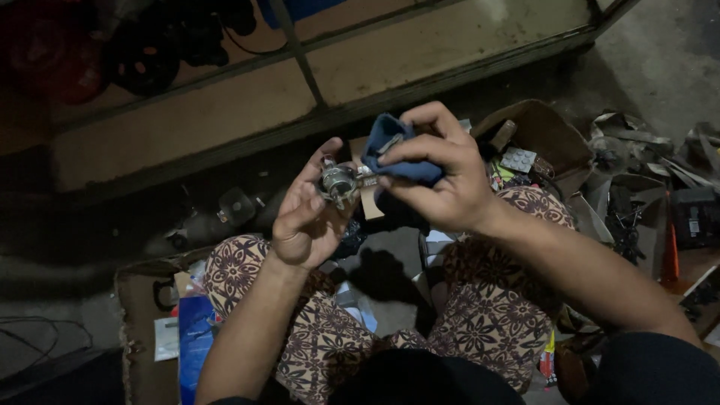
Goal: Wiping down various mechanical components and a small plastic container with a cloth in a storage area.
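Seated on the floor in dim light, I hold one small silver metal part (339, 182) near the centre of the frame, my left hand (304, 217) curled around it with thumb and fingertips pinching its rounded body. My right hand (442, 176) is closed over one dark blue cloth (396, 154), fingers pressing the cloth against the end of the part, so that cloth and metal touch. Both forearms rise from the bottom of the frame over my two knees, covered in one patterned fabric (487, 322) of dark flowers on a pale ground.

Two open cardboard boxes flank me. The box (551, 135) at the upper right, just behind my right hand, holds a jumble of small items, among them one pale grey studded block (518, 159); the rest is too dark to tell apart. The box (139, 315) at the lower left, beside my left knee, holds one blue packet (193, 337) and one white slip of paper (166, 339).

A heap of dark scrap parts (652, 187) lies along the right edge. One metal-framed panel (300, 82) spans the top of the frame.
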